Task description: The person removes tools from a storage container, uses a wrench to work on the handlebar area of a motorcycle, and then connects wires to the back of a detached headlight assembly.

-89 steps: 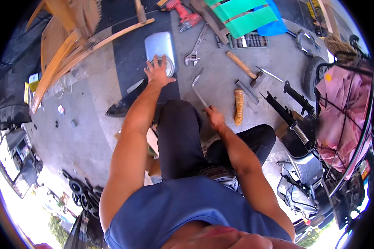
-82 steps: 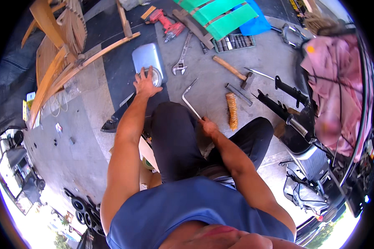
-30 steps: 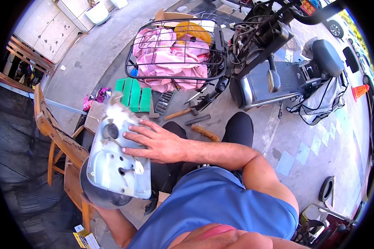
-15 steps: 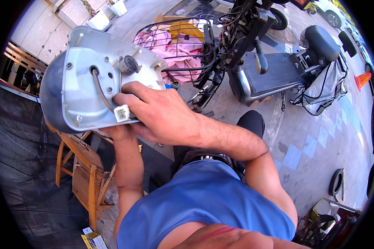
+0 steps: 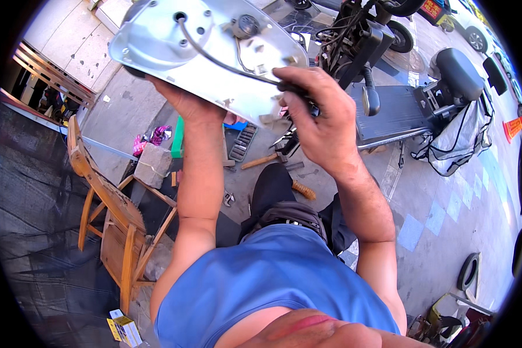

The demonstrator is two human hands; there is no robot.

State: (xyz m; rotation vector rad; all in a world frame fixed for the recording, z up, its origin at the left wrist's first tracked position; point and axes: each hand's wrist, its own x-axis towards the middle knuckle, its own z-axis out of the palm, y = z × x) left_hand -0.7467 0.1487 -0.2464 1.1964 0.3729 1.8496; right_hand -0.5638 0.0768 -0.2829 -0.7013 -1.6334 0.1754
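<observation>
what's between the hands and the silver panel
Nothing visible. The left hand props the silver panel from below, in contact. The right hand grips the black cable at the panel's near edge.

Harsh daylight, glare on pavement, sharp focus, fisheye-bent black rim

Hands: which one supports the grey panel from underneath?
The left hand, palm under the grey panel. The right hand instead pinches a black cable at the panel's near edge.
</observation>
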